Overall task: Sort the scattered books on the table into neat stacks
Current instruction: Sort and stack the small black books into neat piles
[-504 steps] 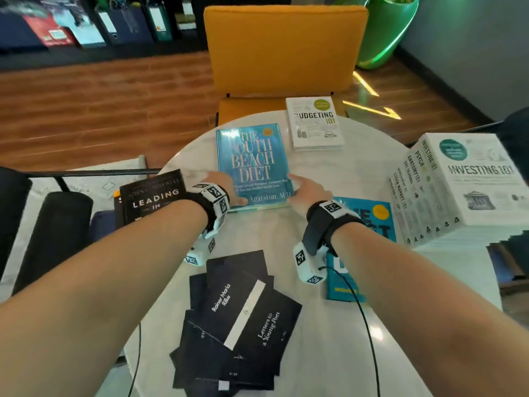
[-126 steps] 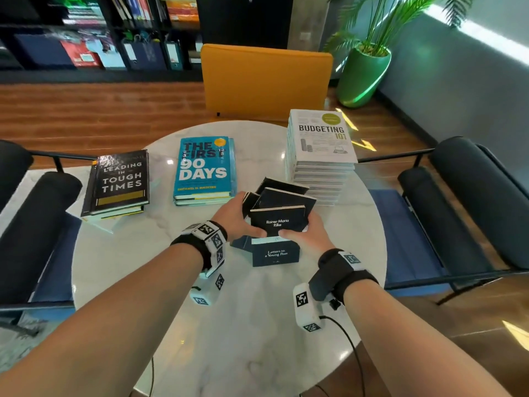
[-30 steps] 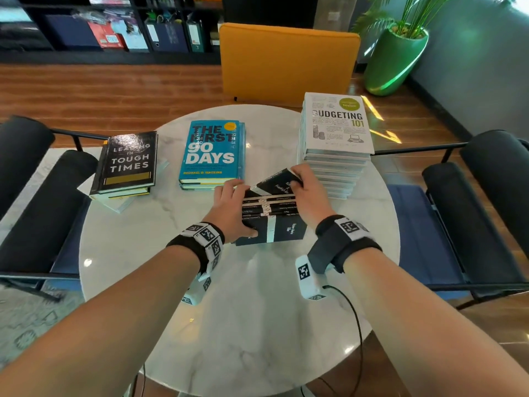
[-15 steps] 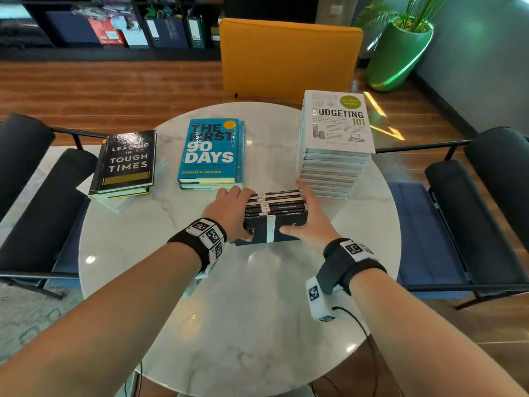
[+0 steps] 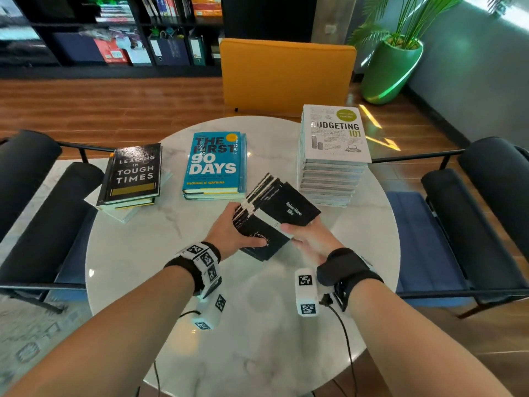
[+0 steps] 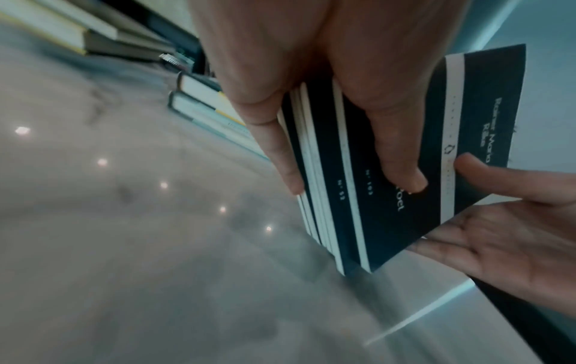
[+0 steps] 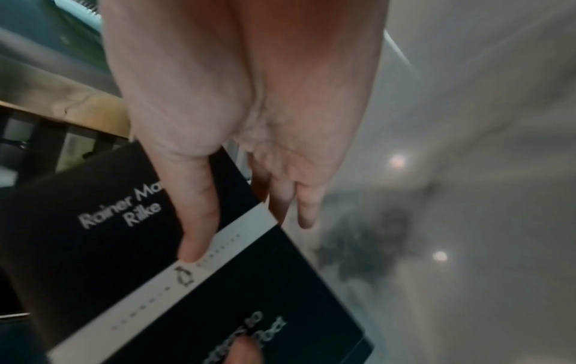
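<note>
Both hands are on the bundle of thin black booklets (image 5: 272, 216), held tilted just above the middle of the round marble surface (image 5: 252, 339), between the blue pile and the white one. The left hand (image 5: 233, 234) grips the spine side: thumb on the top cover, fingers (image 6: 280, 147) curled round the underside. The right hand (image 5: 310, 237) pinches the opposite edge, thumb (image 7: 199, 221) lying on the cover by the white band, the other fingers going underneath where I can't see them. How many booklets there are is hard to say; the left wrist view shows several white page edges fanned a bit, not flush.

The cover is matte black with a white stripe, "Rainer Maria Rilke" on one half. The title on the other half is partly under the left thumb. Both wrist views are soft and smeary, so the small print is unreadable.

Elsewhere on the surface: a glossy black hardback, "Leading in Tough Times" (image 5: 133, 173), sits on a few more books at the left edge, with a pale one poking out crooked underneath. The blue pile (image 5: 214, 164) is topped by "The First 90 Days", glare washing out part of the lettering. The tall white pile (image 5: 332, 156) has "Budgeting 101" on top; its lower titles aren't visible, just page edges.
</note>
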Demonstrator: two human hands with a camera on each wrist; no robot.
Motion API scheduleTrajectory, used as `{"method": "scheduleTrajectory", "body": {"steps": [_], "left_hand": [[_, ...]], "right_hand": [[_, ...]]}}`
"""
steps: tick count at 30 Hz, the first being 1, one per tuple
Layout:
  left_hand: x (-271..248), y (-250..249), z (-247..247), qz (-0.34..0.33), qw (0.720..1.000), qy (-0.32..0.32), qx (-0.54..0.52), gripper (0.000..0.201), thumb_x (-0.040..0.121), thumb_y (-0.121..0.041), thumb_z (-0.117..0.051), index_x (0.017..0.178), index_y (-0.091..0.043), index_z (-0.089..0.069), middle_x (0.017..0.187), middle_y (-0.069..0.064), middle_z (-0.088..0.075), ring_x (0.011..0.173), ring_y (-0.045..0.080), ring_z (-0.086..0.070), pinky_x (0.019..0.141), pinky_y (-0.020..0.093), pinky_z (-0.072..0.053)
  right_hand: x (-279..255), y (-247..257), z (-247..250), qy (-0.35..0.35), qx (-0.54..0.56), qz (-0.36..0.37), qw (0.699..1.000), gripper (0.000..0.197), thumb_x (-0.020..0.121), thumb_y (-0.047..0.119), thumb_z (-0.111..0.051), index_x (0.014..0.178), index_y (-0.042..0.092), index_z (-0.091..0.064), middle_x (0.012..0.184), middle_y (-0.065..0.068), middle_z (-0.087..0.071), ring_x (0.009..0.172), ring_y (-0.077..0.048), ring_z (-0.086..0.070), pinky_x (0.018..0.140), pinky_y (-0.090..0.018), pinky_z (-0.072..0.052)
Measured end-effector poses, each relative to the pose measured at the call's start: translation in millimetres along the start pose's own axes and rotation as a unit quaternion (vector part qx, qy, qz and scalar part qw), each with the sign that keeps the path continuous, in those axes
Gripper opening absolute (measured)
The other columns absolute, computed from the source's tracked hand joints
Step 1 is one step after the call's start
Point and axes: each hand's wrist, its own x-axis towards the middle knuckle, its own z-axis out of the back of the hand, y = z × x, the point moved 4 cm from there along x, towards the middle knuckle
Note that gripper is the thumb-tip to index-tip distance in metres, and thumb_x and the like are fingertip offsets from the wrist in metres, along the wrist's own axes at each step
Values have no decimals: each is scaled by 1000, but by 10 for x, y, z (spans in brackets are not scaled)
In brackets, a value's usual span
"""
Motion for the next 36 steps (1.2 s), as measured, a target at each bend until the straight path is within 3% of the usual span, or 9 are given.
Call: {"method": "scheduleTrajectory", "body": {"steps": [2,6,13,18,21,24,28,31,36], "left_hand": [[-52,31,0,9,1000,-1,-26,78,58,-21,-92,118,-27,-41,111,-6,-63,104,14,-61,92,33,-51],[-27,-26,110,-10,999,-12,31,77,59,-26,-92,120,-15,-47,116,2,-62,105,16,-59,93,31,-48],[-97,-138,223,-70,993,-30,-85,86,67,-1,-84,134,-13,-32,126,-2,-54,114,9,-52,108,37,-42],[-153,-300,286,-142,988,-60,-26,114,71,-7,-83,152,-30,-6,144,-3,-29,129,8,-38,106,19,-35],[-160,-300,224,-155,975,-51,151,96,84,-18,-73,155,-21,-9,160,2,-3,145,16,-19,115,24,-24],[-167,-247,160,-162,974,-46,154,91,87,-11,-68,155,-14,-7,161,2,12,146,17,-17,113,19,-22],[-125,-192,153,-157,981,-52,100,93,85,-1,-67,155,-15,-7,161,1,3,145,16,-19,112,18,-22],[-88,-125,150,-115,990,-78,-5,105,81,6,-69,155,-20,2,149,0,-31,137,17,-37,117,36,-29],[-90,-145,173,-129,989,-74,21,102,82,3,-70,154,-33,-7,144,-3,-37,133,7,-35,108,15,-22]], "right_hand": [[-32,108,-100,26,-19,14,999,59,78,-11,-70,129,13,-53,122,-10,-67,113,-25,-64,85,-33,-57],[-48,238,-243,5,-104,86,991,70,70,-14,-75,131,6,-47,127,-13,-62,121,-26,-57,102,-42,-48],[-137,326,-521,-57,-221,190,955,78,69,-9,-78,133,12,-37,127,-7,-54,120,-16,-51,106,-29,-40],[-212,331,-614,-83,-262,204,940,92,74,-3,-76,146,23,-27,128,3,-46,118,-9,-49,82,3,-39],[-261,308,-652,-76,-309,208,925,90,84,0,-68,152,31,-17,134,3,-44,121,-8,-47,92,-4,-37],[-286,267,-675,-72,-316,187,927,89,89,0,-60,153,34,-10,140,2,-45,123,-5,-45,100,-14,-34],[-298,287,-671,-62,-315,168,932,90,92,3,-58,153,34,0,132,12,-42,119,-2,-43,99,-14,-33],[-283,280,-666,-77,-288,153,942,88,92,5,-58,154,25,1,140,7,-45,124,-5,-43,105,-20,-32],[-269,240,-640,-87,-254,165,949,87,89,1,-62,154,24,-10,140,9,-47,123,-5,-48,109,-26,-38]]}}
